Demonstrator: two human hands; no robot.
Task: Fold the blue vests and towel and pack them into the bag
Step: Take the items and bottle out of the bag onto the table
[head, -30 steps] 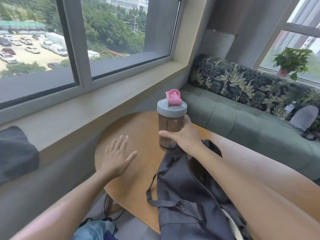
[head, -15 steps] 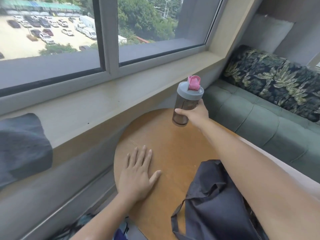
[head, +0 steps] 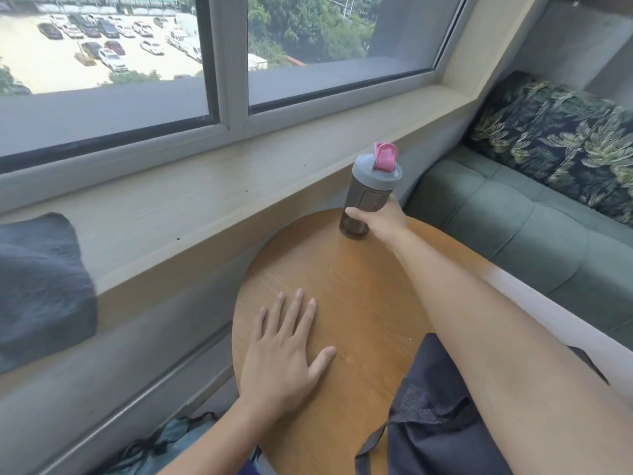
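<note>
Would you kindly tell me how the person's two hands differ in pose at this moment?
The left hand lies flat, fingers spread, on the near part of the wooden table; the right hand curls around the shaker bottle at the table's far edge. The left holds nothing. Both are bare.

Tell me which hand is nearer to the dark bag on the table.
Left. The left hand lies flat on the table just beside the bag. The right hand is at the table's far edge, gripping the bottle.
</note>
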